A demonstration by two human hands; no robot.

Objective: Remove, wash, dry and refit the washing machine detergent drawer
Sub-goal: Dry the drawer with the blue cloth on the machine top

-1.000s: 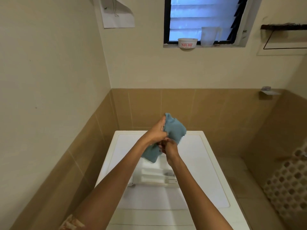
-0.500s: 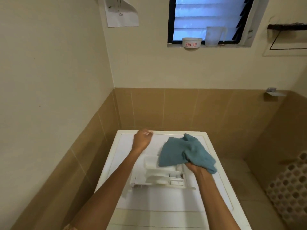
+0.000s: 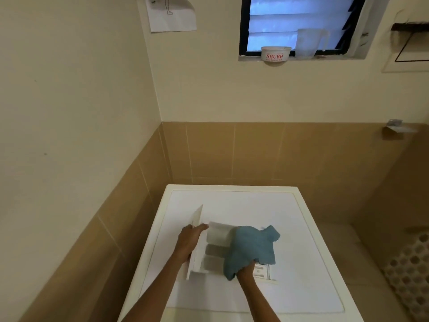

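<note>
Evidently I'm mid-drying: left hand (image 3: 191, 240) fingers hold the drawer (image 3: 217, 238), right hand (image 3: 247, 268) clutches the cloth (image 3: 251, 247); refitting is left.

Head cam, wide-angle, up over the near edge of the washing machine top (image 3: 232, 201), looking fwd & down. Faces the back wall (image 3: 278, 94) w/ window (image 3: 297, 26), left wall (image 3: 69, 112) close. Left hand (image 3: 189, 242), right hand (image 3: 246, 269), detergent drawer (image 3: 218, 235) and cloth (image 3: 251, 247) sit near, low centre.

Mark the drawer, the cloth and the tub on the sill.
Drawer (image 3: 218, 235): head view, its far compartment.
Cloth (image 3: 251, 248): head view, its middle.
Tub (image 3: 275, 55): head view, its lettered side.
</note>
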